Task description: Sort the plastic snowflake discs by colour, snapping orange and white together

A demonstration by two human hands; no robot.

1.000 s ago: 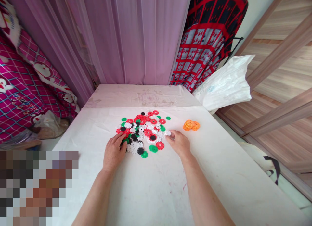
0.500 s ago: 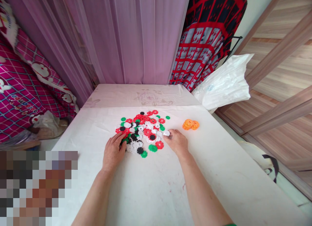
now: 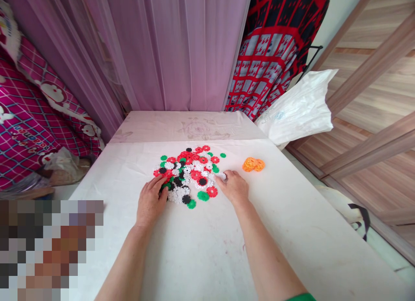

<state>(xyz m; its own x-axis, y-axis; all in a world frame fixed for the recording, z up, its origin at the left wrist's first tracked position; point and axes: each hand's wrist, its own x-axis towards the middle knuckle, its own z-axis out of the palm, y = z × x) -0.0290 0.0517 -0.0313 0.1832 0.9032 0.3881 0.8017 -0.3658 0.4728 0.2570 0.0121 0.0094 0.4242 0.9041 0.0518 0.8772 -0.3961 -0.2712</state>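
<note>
Now less exposed than before, a white disc is being pinched, apparently adjusted, by the right hand beside the mixed pile, which is being touched by the open left hand.

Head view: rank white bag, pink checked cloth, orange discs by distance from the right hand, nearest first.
From the right hand:
1. Orange discs: on the table, just beyond it, slightly right.
2. White bag: far right table edge.
3. Pink checked cloth: far left.

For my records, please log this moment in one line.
left hand: on mixed discs | right hand: pinching white disc | orange discs: apart
</note>
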